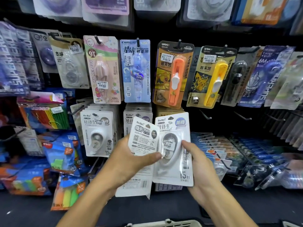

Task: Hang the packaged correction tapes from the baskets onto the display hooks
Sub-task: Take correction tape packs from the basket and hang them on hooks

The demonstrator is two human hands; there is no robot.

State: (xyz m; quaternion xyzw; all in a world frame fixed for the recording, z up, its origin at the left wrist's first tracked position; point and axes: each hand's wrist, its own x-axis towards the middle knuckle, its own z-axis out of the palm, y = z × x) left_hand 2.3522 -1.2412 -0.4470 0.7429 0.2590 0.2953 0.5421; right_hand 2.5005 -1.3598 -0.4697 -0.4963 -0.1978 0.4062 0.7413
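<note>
The rim of a pale basket [165, 223] peeks in at the very bottom, closest to us. Above it, two bare hands hold white packs of correction tape in front of the display wall.

The left hand [129, 163] has its grip clamped on a pack turned back side out [142, 141], thumb pressed across the front. More packs sit behind it in the same hand, and one sticks out below.

The right hand [195, 159] has its grip clamped on the right edge of a front-facing pack [173, 149]. This pack shows a white tape roller under clear plastic and a small price sticker. The two packs touch and overlap a little in the middle.

Behind the hands, more of the same white packs [97, 133] hang on hooks. To the right, two black hooks [205, 115] stick out bare.

Higher up hang a pink pack [103, 69], a blue pack [136, 71], an orange clip pusher [173, 74] and a yellow clip pusher [211, 76].
</note>
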